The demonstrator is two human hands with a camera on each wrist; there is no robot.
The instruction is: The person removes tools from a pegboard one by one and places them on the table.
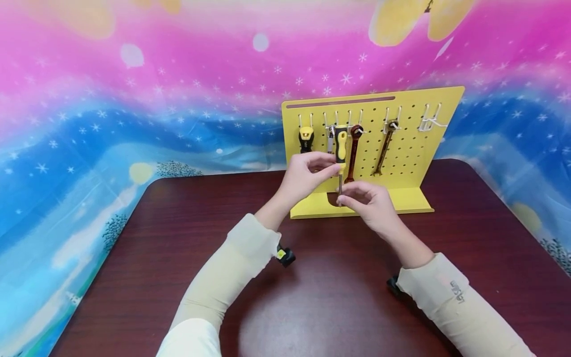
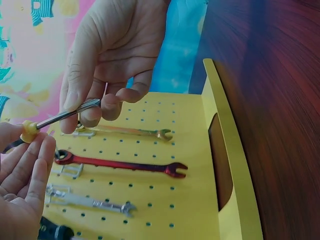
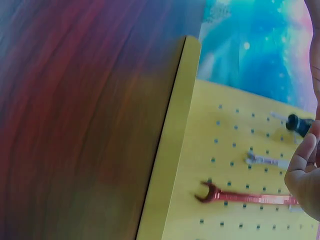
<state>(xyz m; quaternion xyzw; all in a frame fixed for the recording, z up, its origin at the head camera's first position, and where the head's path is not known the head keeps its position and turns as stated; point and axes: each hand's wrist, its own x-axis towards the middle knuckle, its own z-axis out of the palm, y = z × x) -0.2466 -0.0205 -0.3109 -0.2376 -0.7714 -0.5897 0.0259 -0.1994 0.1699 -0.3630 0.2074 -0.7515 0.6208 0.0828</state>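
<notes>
In the head view a screwdriver (image 1: 341,145) with a yellow and black handle stands upright in front of the pegboard, tip down. My left hand (image 1: 305,174) pinches it at the yellow collar below the handle. The thumb and fingers of my right hand (image 1: 371,204) pinch the metal shaft near its tip. The left wrist view shows the shaft (image 2: 62,115) running from the left hand's fingers to the right hand's. Only part of the right hand (image 3: 304,177) enters the right wrist view, at the right edge, and the screwdriver is hidden there.
Behind the hands, a yellow pegboard (image 1: 408,153) stands on a dark red-brown table (image 1: 192,223). It carries another screwdriver (image 1: 306,139), a silver wrench (image 2: 92,201), a red wrench (image 2: 122,163) and a brassy wrench (image 1: 384,151). White hooks (image 1: 430,121) are at its right. A patterned cloth (image 1: 200,74) hangs behind.
</notes>
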